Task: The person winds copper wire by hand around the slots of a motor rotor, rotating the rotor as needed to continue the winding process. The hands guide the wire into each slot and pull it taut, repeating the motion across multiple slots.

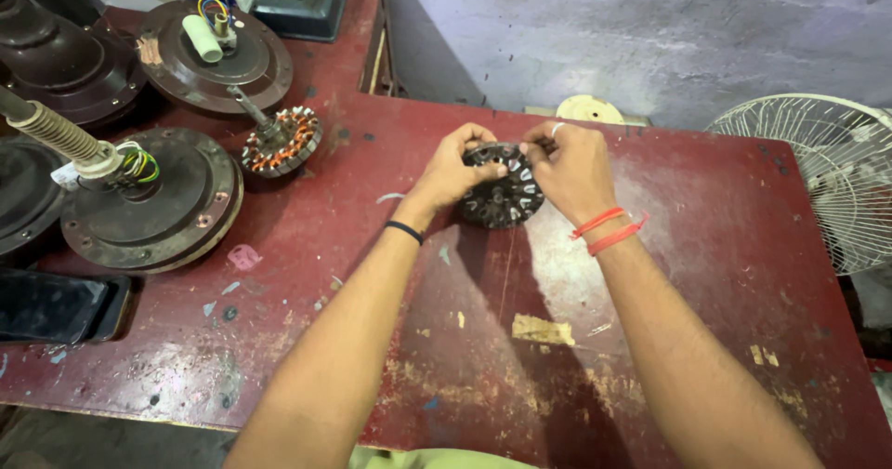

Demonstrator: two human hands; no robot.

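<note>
A round dark metal stator core [503, 198] with slotted teeth is held tilted above the red table [706, 246]. My left hand [453, 167] grips its left upper edge, with a black band on the wrist. My right hand [571, 167] grips the right upper edge; red threads circle that wrist and a ring shows on one finger. A thin wire runs down from the core toward me.
At the left lie a copper-wound stator [282, 141] on a shaft, two brown ceiling fan motor housings [149, 204] [216, 52] with coloured wires, and a black phone [56, 306]. A white fan guard [827, 167] stands at the right edge.
</note>
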